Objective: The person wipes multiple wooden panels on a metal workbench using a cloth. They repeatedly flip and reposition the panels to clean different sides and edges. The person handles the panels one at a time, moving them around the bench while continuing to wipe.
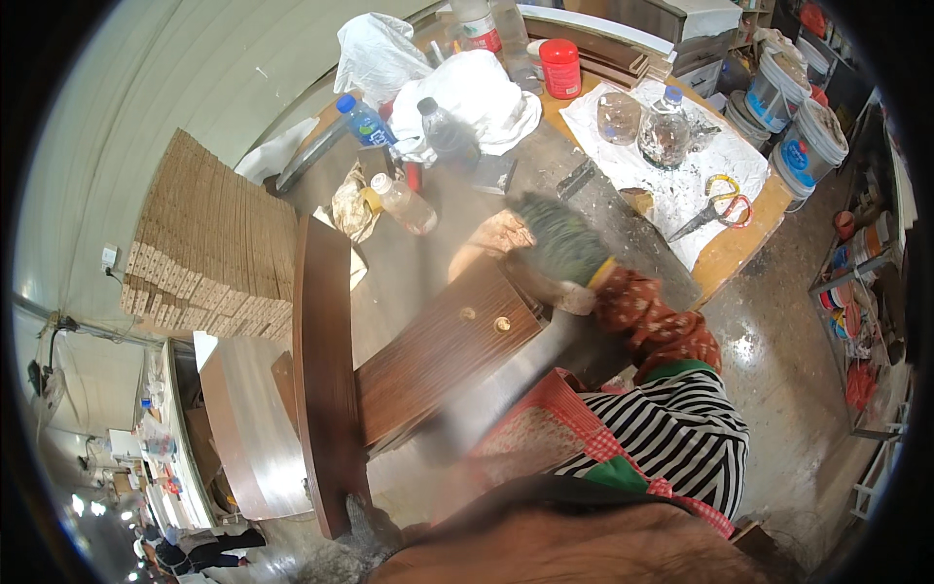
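A brown wood-grain board (443,355) with two round holes is lying over the grey surface (389,297) in front of the person; its left end is meeting a long dark brown panel (326,360), which is crossing it at an angle and reaching down toward the lower edge of the view. The right hand (559,238), in a blurred grey-green glove, is resting by the board's far right end; whether its fingers are closing on anything cannot be told; the left hand (365,526), in a grey glove, is touching the long panel's lower end, though its grip is too hidden to tell. Farther out, a tall stack of tan boards (214,243) is standing left of the panel; a white-capped bottle (404,204) is leaning beyond the board, near a crumpled yellowish cloth (353,206); behind these, a blue-capped bottle (366,124) is standing beside white sheeting (491,102), and a red jar (560,70) is standing to the right; a stained white sheet (593,131) is bearing a clear bottle (664,141) and scissors (715,207); paint-type buckets (812,141) are standing on the floor beyond, at the right.
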`<act>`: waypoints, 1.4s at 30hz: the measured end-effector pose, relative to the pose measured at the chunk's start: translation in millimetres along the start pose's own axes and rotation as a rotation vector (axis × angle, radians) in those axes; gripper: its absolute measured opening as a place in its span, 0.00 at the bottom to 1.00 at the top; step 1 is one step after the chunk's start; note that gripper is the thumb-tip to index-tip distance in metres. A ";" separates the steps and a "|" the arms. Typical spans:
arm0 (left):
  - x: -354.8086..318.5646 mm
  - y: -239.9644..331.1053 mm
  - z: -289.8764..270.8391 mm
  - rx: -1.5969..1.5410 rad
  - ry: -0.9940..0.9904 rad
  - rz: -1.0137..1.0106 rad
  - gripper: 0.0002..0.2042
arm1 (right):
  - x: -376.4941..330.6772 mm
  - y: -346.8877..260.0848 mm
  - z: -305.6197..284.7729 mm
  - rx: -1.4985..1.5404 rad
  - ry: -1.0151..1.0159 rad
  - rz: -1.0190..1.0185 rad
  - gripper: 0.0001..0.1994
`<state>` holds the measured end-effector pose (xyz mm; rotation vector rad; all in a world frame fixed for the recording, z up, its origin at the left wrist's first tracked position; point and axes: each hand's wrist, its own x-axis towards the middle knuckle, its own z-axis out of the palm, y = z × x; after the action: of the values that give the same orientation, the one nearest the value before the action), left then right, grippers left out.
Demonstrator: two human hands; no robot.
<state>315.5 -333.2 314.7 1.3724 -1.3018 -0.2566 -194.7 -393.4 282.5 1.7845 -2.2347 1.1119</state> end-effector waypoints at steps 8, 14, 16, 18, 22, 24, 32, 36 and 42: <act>-3.4 10.3 7.5 -0.034 -0.016 -0.060 0.18 | 24.0 17.2 65.9 -0.034 -0.457 0.005 0.22; -14.2 35.6 3.2 -0.088 -0.032 -0.158 0.20 | 33.7 44.3 35.8 0.124 -0.132 0.023 0.18; -15.6 49.4 6.3 -0.119 -0.070 -0.176 0.21 | 57.7 40.4 11.5 0.185 -0.034 0.084 0.18; -15.8 65.3 13.8 -0.127 -0.117 -0.101 0.23 | 77.6 15.8 -12.4 0.418 0.117 0.046 0.18; -13.0 95.7 29.5 -0.226 -0.183 0.010 0.27 | 110.0 -65.7 -74.9 0.818 0.219 -0.285 0.15; -12.0 106.8 32.2 -0.209 -0.233 0.044 0.28 | 115.1 -118.6 -89.4 0.926 0.088 -0.521 0.17; -19.3 111.9 35.6 -0.097 -0.185 0.133 0.16 | 53.5 -287.0 -55.9 0.486 -0.225 -1.383 0.16; -21.7 105.8 33.0 -0.035 -0.230 0.025 0.14 | 45.6 -297.5 -36.4 0.600 -0.513 -1.152 0.20; -29.8 91.9 25.9 -0.085 -0.152 -0.219 0.19 | 113.1 -260.3 -8.8 0.569 -0.404 -1.166 0.21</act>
<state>236.5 -298.0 364.9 1.4448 -1.2494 -0.5690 -7.2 -497.3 468.7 3.0224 -0.5393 1.1309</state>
